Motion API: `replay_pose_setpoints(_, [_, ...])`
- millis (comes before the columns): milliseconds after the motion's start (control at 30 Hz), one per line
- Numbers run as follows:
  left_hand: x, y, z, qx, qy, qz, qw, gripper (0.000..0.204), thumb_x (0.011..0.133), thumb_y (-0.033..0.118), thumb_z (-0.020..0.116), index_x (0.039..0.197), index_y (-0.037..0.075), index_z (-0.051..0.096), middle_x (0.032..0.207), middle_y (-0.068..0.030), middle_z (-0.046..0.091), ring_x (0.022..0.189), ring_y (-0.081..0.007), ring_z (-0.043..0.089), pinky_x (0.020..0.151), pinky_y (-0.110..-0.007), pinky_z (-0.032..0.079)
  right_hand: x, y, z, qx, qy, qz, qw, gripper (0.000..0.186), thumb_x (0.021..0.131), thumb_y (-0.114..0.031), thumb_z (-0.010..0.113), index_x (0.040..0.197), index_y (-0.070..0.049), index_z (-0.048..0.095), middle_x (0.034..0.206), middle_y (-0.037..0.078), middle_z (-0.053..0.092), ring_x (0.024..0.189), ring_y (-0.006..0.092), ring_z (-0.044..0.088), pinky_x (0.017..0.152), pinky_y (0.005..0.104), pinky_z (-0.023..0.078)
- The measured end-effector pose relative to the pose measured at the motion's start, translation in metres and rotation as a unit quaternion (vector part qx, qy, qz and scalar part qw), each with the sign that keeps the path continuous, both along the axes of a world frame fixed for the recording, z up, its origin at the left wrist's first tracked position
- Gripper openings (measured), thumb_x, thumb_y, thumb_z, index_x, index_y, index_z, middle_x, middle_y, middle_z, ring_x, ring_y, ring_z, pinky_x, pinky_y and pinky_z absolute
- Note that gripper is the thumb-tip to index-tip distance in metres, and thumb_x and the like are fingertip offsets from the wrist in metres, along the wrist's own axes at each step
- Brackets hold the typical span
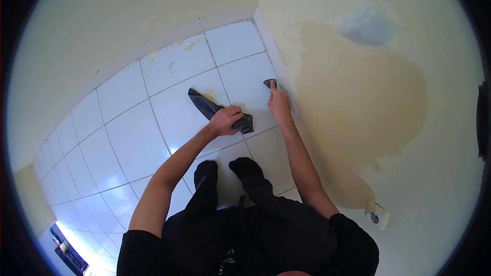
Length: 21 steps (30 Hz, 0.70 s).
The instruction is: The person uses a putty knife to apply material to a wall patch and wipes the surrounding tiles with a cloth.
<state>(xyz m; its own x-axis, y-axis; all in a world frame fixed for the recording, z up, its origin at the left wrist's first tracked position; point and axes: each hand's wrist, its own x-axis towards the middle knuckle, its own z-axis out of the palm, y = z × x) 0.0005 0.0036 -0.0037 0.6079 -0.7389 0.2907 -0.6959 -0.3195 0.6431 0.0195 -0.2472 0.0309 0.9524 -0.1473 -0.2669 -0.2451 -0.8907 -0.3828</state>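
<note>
On white tiles [125,145], left fingers [236,111] clutching dark cloth [203,104], right fingers [273,87] clasping scraper [268,83], partly hidden

Left hand [225,120] gripping dark cloth [203,103], right hand [279,106] holding scraper [267,83], white tiled floor [134,140]

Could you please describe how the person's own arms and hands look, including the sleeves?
The left hand and right hand are bare, without gloves. The left forearm and right forearm are uncovered; no watch or cable shows. The black fabric left sleeve and matching right sleeve are short.
</note>
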Motion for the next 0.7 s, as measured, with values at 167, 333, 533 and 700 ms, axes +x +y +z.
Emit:
replay_pose_setpoints(167, [-0.003,-0.003,0.005,0.01,0.0,0.005,1.0,0.04,0.065,0.019,0.08,0.099,0.007,0.061,0.099,-0.0098,0.059,0.095,-0.0307,0.062,0.079,-0.04,0.054,-0.004,-0.007,-0.009,0.034,-0.02,0.003,0.999,0.052,0.096,-0.009,0.052,0.148,-0.005,0.046,0.09,0.028,0.069,0.084,0.0455,0.067,0.075,0.0553,0.053])
replay_pose_setpoints(333, [-0.003,-0.004,0.004,0.021,0.018,-0.001,1.0,0.043,0.065,0.019,0.08,0.101,0.007,0.061,0.101,-0.0102,0.059,0.097,-0.0314,0.062,0.081,-0.041,0.054,0.0,-0.006,-0.009,0.021,-0.033,0.007,0.999,0.051,0.096,-0.01,0.052,0.147,-0.005,0.047,0.09,0.027,0.069,0.084,0.0447,0.068,0.076,0.0549,0.053])
replay_pose_setpoints(533, [-0.004,-0.001,0.004,0.024,0.024,0.004,0.999,0.043,0.065,0.019,0.08,0.102,0.008,0.061,0.101,-0.0099,0.059,0.099,-0.0313,0.061,0.082,-0.042,0.054,-0.004,-0.009,-0.006,0.014,-0.012,0.015,1.0,0.049,0.098,-0.011,0.051,0.146,-0.005,0.048,0.088,0.027,0.069,0.084,0.0445,0.067,0.076,0.0545,0.052])
replay_pose_setpoints(700, [-0.003,-0.003,0.006,0.007,0.006,0.004,1.0,0.036,0.068,0.018,0.079,0.097,0.008,0.06,0.096,-0.0087,0.057,0.093,-0.0293,0.061,0.077,-0.04,0.054,-0.005,-0.006,-0.007,0.006,-0.004,0.013,1.0,0.05,0.098,-0.013,0.051,0.147,-0.006,0.047,0.088,0.026,0.069,0.084,0.0447,0.068,0.076,0.0554,0.053])
